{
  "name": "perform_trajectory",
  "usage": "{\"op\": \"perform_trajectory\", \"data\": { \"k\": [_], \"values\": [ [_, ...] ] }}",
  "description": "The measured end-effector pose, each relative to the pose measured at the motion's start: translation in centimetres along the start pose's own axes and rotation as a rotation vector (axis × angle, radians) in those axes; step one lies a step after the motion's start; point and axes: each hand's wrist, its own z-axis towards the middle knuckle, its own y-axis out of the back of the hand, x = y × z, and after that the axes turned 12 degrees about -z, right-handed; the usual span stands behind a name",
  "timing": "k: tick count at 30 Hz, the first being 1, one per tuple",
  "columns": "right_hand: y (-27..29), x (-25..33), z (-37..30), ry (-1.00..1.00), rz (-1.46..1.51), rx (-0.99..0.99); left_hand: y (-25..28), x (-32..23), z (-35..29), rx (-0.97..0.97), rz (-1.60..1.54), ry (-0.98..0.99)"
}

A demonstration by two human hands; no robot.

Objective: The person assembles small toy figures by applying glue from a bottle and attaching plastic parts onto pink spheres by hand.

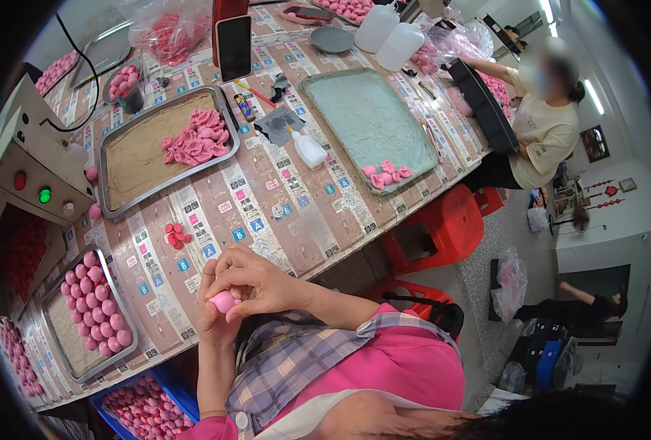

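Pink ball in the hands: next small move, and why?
Probably steady the pink ball in the left hand and lightly press its surface with the right hand: both hands are on it, and neither reaches for the red pieces or the tray of balls.

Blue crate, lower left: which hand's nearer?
Left. In the head view, the left hand is above and right of the blue crate; the right hand is farther up and right. Both hold one pink ball.
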Motion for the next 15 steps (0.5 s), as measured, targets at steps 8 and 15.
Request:
{"op": "perform_trajectory", "data": {
  "k": [8, 15],
  "values": [
    [-0.12, 0.22, -0.11, -0.002, -0.001, 0.019, -0.49, 0.07, -0.33, -0.020, -0.011, -0.015],
    [-0.39, -0.05, -0.32, -0.015, 0.013, 0.033, 0.37, 0.13, -0.63, -0.036, -0.050, -0.033]
  ]
}}
